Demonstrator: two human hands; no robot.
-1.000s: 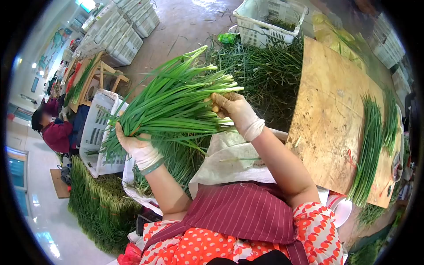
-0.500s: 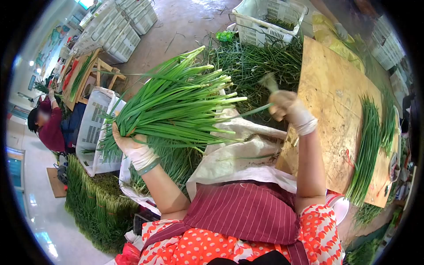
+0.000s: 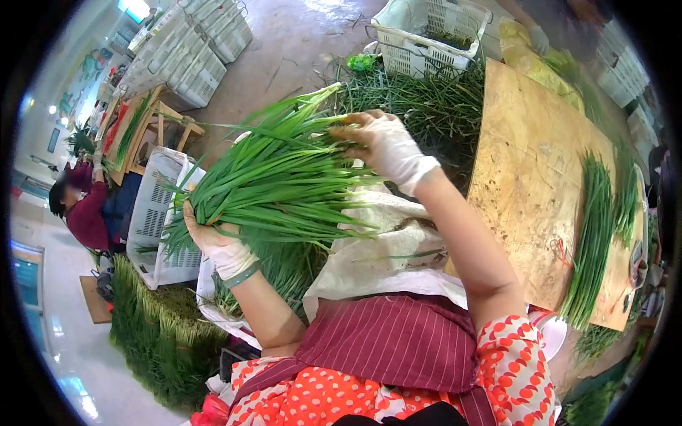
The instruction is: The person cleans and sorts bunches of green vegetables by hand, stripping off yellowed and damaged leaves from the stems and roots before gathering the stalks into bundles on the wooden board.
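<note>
My left hand point(image 3: 219, 245), in a whitish glove with bare-looking fingertips, is closed round the leafy end of a big bunch of garlic chives point(image 3: 277, 188). The leaves fan out to the right, their pale cut ends pointing away from that hand. At those ends, my right hand point(image 3: 387, 145), gloved alike, has its fingers bent round a few stalks near the top of the bunch. The exact grip of its fingertips is partly hidden among the stalks. Below the bunch, more loose chives point(image 3: 280, 273) lie in a white-lined container.
A wooden board point(image 3: 533, 163) on the right carries tidy chive bundles point(image 3: 590, 234) and a red tie. Discarded leaves point(image 3: 426, 99) heap on the floor beside a white crate point(image 3: 426, 50). Another crate point(image 3: 153, 220) and stacked bundles point(image 3: 167, 319) stand left, near a co-worker point(image 3: 89, 209).
My right hand has come back leftward from beside the board to the stalk ends, and the loose strand it held no longer shows. The left hand keeps hold of the bunch.
</note>
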